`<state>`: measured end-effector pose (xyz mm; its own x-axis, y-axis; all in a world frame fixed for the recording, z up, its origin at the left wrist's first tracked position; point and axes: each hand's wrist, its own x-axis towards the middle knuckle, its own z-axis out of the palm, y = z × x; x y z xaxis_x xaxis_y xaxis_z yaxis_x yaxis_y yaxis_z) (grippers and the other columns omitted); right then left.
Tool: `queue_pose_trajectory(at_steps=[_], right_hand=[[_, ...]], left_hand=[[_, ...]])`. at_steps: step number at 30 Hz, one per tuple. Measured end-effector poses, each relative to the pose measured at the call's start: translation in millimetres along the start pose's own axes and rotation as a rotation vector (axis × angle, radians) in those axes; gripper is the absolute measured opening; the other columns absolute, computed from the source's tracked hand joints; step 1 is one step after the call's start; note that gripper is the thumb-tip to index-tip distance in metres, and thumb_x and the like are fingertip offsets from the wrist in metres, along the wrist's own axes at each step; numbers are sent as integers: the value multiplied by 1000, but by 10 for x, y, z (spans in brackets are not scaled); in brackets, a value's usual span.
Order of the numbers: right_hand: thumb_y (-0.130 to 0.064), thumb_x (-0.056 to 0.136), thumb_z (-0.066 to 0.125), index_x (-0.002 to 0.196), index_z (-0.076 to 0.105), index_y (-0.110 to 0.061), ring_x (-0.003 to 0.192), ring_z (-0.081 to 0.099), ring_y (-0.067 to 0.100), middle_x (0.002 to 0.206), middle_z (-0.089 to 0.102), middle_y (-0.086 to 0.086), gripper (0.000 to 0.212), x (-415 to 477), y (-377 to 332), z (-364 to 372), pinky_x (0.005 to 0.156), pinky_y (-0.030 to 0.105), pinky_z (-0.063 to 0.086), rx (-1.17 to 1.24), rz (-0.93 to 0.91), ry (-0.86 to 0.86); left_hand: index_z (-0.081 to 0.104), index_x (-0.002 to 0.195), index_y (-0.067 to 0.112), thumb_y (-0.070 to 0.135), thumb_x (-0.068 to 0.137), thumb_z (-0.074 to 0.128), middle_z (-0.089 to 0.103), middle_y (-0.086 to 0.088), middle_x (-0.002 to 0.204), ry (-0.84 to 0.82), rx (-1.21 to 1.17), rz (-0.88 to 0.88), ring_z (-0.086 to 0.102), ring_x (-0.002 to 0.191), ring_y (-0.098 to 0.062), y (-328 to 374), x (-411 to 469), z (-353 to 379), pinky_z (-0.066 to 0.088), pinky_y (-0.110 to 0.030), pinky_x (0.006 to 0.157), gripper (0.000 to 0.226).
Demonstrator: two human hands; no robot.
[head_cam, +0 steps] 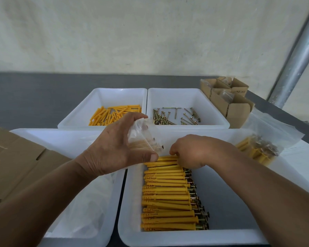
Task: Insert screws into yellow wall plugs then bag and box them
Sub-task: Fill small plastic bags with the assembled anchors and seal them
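My left hand (114, 147) grips a small clear zip bag (144, 138) with several yellow plugs with screws inside, held above the near white tray (230, 236). In that tray lies a neat row of assembled yellow plugs with screws (169, 195). My right hand (191, 150) has its fingers curled around plugs at the far end of that row. A filled clear bag (259, 148) lies on the tray's right rim.
At the back stand a white tray of loose yellow plugs (114, 113) and a white tray of loose screws (175, 115). Small cardboard boxes (228, 100) sit at back right. A near-left tray (75, 202) holds empty clear bags. A flat cardboard box (16, 161) lies left.
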<state>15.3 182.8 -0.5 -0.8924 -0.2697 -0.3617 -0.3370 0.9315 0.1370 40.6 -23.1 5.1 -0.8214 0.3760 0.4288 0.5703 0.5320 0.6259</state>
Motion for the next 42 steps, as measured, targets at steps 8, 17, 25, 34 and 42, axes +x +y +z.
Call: queue_pose_trajectory(at_steps=[8, 17, 25, 34, 42], right_hand=[[-3, 87, 52, 62, 46, -14, 63, 46, 15, 71, 47, 2, 27, 83, -87, 108, 56, 25, 37, -9, 5, 41], [0, 86, 52, 62, 45, -13, 61, 45, 15, 67, 45, 2, 28, 103, -96, 107, 52, 24, 34, -26, -6, 44], [-6, 89, 50, 85, 60, -7, 69, 49, 15, 76, 49, 2, 12, 65, -118, 64, 52, 22, 36, 13, -16, -16], [-11, 89, 54, 108, 63, -8, 81, 53, 16, 94, 57, 4, 21, 46, -125, 62, 52, 21, 36, 17, -72, -48], [-19, 89, 59, 117, 65, -18, 96, 59, 16, 105, 63, -1, 28, -10, -4, -49, 60, 21, 41, 132, -108, 44]], left_hand=[[47, 124, 32, 69, 50, 73, 59, 19, 109, -9, -5, -10, 55, 102, 5, 13, 0, 0, 43, -4, 77, 87], [47, 125, 31, 70, 50, 72, 58, 18, 111, -22, 5, -19, 56, 100, 3, 9, 2, -9, 45, -6, 76, 88], [46, 124, 32, 69, 51, 72, 59, 17, 109, -23, -5, -9, 54, 102, 5, 17, 6, -10, 44, -5, 77, 85], [46, 123, 34, 71, 50, 72, 59, 20, 109, -19, -4, -15, 55, 101, 5, 16, 8, -16, 47, -9, 78, 86], [47, 126, 31, 71, 50, 72, 57, 22, 109, -21, 0, -13, 55, 102, 5, 13, 10, -24, 49, -12, 79, 88]])
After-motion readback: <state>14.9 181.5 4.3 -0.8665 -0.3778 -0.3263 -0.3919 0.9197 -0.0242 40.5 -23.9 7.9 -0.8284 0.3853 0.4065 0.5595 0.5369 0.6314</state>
